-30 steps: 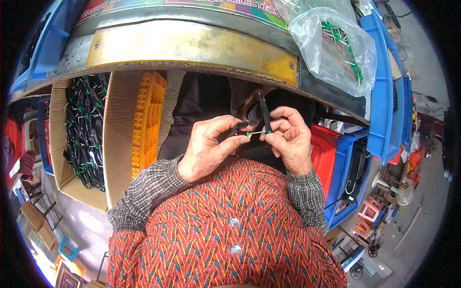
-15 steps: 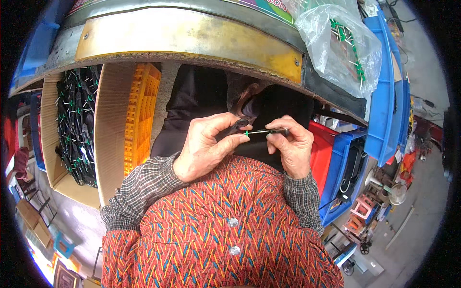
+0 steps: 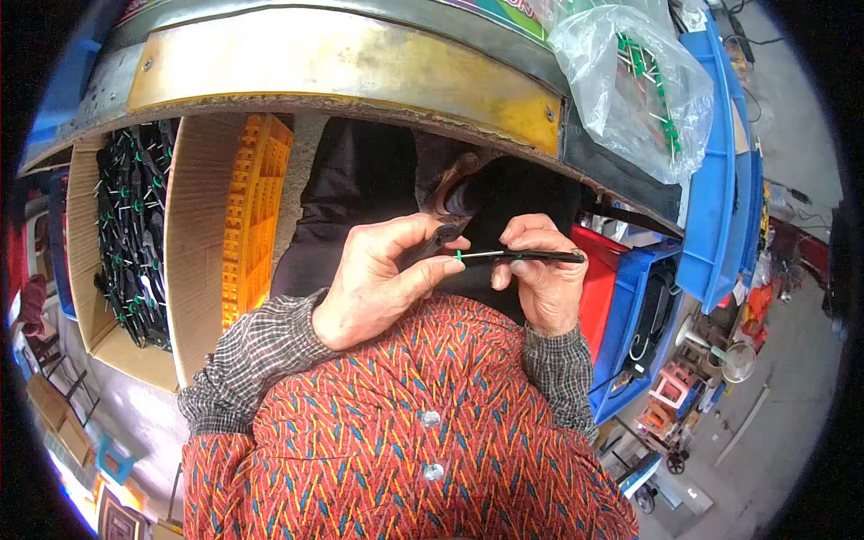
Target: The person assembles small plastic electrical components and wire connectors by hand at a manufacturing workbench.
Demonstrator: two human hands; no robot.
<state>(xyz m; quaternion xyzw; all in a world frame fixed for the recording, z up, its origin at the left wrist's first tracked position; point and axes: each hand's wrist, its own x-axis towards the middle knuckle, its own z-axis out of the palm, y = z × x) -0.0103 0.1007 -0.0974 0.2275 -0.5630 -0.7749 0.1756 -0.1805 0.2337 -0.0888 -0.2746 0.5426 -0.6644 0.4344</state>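
Above my lap, my left hand (image 3: 382,279) pinches a small black part with a rounded end (image 3: 445,236) between thumb and fingers. By the thumb tip sits a green collar (image 3: 459,256), and a thin metal rod (image 3: 481,255) runs from it toward the right. My right hand (image 3: 544,270) is closed around a slim black piece (image 3: 560,257) in line with that rod, its far end sticking out past the fingers. Fingers hide where rod and black piece meet, so I cannot tell whether they are joined.
Left of my legs stands a cardboard box (image 3: 202,243) full of black parts with metal rods and green bits, beside an orange crate (image 3: 256,216). A metal-edged table (image 3: 351,67) crosses ahead. On it lies a clear bag (image 3: 589,49) of green-ended rods. Blue bins (image 3: 711,180) stand right.
The slim black piece in my right hand now shows its length, reaching out to the right past the fingers. My left hand keeps its pinch by the green collar. The view has shifted slightly.
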